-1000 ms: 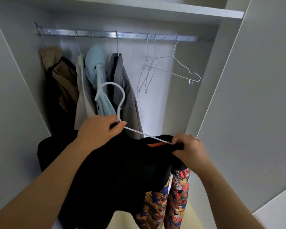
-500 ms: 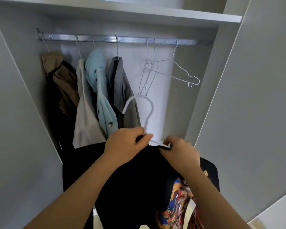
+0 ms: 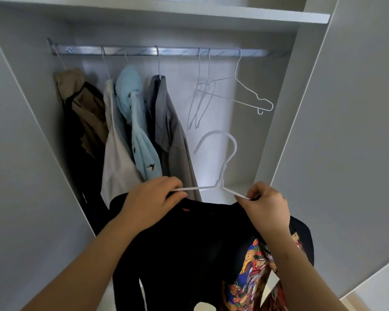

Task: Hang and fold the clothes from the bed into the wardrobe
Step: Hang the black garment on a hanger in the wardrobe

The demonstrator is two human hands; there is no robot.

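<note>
Head cam: both hands up in front of the open wardrobe (image 3: 279, 104), below the rail (image 3: 144, 51).

- Left hand (image 3: 153, 198): fingers curled, pinching the left arm of the white hanger (image 3: 235, 145) together with the black shirt (image 3: 189, 239) at the collar edge.
- Right hand (image 3: 265, 205): fingers curled, pinching the right arm of the hanger against the shirt's shoulder.
- Hanger sits between my hands, bar roughly level, hook up and curling left. The hook is free, well below the rail and not on it.
- Shirt hangs straight down from both grips, under my hands and forearms. Collar opening is just below the hanger bar. The colour print (image 3: 254, 265) shows at lower right, partly behind my right forearm.
- Can't tell whether the hanger arms are inside the shirt; my fingers cover both ends.

On the rail, left to right: tan-and-black jacket (image 3: 81, 104), beige garment (image 3: 115, 158), light blue top (image 3: 139, 135), grey shirt (image 3: 166, 122), then three empty wire hangers (image 3: 208, 84). My hanger's hook is below the empty hangers, to the right of the grey shirt.
</note>
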